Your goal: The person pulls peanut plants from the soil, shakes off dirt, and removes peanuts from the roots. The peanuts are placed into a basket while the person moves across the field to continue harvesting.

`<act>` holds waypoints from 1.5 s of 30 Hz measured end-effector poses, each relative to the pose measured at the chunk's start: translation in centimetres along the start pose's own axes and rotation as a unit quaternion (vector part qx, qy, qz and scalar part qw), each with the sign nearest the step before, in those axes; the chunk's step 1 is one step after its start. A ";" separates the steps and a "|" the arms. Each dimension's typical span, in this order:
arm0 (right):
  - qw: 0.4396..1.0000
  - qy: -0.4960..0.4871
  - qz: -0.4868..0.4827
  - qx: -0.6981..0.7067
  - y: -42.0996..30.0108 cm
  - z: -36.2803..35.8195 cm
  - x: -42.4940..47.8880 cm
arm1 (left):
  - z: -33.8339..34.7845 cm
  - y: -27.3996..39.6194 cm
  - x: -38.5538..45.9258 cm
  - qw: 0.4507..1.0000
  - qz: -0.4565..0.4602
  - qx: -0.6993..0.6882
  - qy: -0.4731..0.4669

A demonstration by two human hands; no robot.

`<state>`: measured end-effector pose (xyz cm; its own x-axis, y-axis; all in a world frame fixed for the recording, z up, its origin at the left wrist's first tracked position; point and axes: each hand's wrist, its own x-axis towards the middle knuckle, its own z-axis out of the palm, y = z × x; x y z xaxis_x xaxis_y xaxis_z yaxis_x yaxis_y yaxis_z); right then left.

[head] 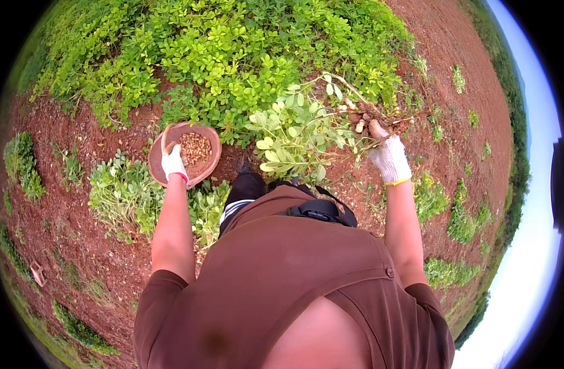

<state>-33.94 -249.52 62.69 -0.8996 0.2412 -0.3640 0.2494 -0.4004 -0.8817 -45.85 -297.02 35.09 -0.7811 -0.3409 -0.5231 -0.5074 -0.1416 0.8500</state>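
Note:
My left hand [173, 162], in a white knit glove with a red cuff edge, is closed on the handle of a round basket [214, 171] at the left. Many peanuts in their shells [196, 148] lie inside the basket. My right hand [389, 156], in a white glove with a yellow cuff edge, grips an uprooted peanut plant [305, 133] near its roots. Several pods [359, 125] and soil-covered roots show just above my fingers. The plant's leafy stems hang out to the left, between both hands.
Dense green peanut plants [245, 60] grow in front. Beside my left forearm, a heap of pulled plants [125, 193] lies on red soil [97, 258]. More leafy heaps [429, 196] lie at the right. A small pinkish object [38, 273] stands at the far left.

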 end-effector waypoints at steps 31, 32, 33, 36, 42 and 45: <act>0.948 0.142 -0.232 -0.168 5.8 0.5 -1.1 | 25.8 15.4 -30.1 0.817 -0.188 0.056 -0.542; 0.959 0.150 -0.168 -0.171 4.0 1.1 -2.5 | 26.0 15.1 -29.8 0.810 -0.186 0.072 -0.551; 0.967 0.156 -0.104 -0.172 2.2 1.9 -3.9 | 25.8 15.0 -29.0 0.803 -0.183 0.088 -0.560; 0.974 0.173 -0.098 -0.111 2.8 0.0 -4.0 | 27.1 14.6 -30.2 0.779 -0.204 0.077 -0.588; 0.870 0.480 0.022 -0.108 1.1 -6.2 -7.0 | 26.5 14.6 -32.8 0.712 -0.172 0.107 -0.672; 0.820 0.567 0.048 -0.056 4.7 -16.8 -11.0 | 26.4 15.0 -33.1 0.731 -0.131 0.098 -0.663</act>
<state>-16.84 -239.16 57.50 0.0231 0.9059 -0.4229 0.3875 -0.3980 -0.8315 -37.21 -263.32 63.57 -0.2482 0.8924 -0.3769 -0.6435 0.1389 0.7527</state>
